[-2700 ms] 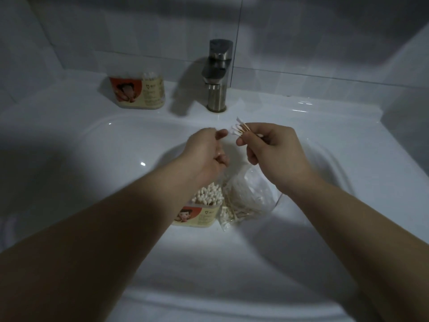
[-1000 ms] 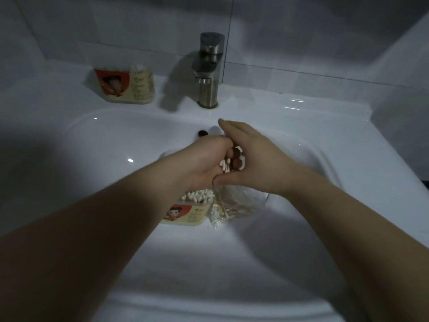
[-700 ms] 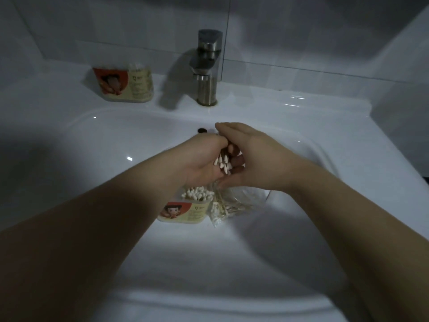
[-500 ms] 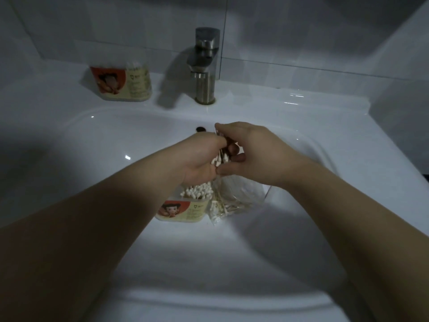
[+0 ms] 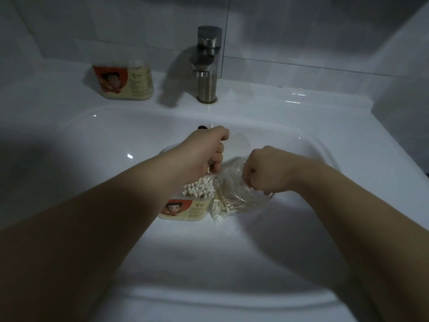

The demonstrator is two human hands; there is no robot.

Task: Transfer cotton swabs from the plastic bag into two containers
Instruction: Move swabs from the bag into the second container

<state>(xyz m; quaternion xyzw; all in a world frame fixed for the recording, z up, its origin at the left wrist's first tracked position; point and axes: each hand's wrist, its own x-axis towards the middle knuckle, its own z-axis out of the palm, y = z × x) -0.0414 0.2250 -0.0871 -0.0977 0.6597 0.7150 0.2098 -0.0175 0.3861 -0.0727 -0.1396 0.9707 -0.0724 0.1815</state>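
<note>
the near container stands in the sink basin, touching the plastic bag, likely so the cotton swabs have hardly any way to travel. the left hand hovers over it, fingers curled round what looks like a few swabs, mostly hidden. the right hand grips the bag, fingers curled down. whether it pinches swabs inside is hidden. the second container stands on the surface near the faucet, its contents unclear in the dim light.

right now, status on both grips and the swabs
Left grip holds swabs over the near container. Right grip pinches the plastic bag, more swabs inside. Nothing in the way.
</note>
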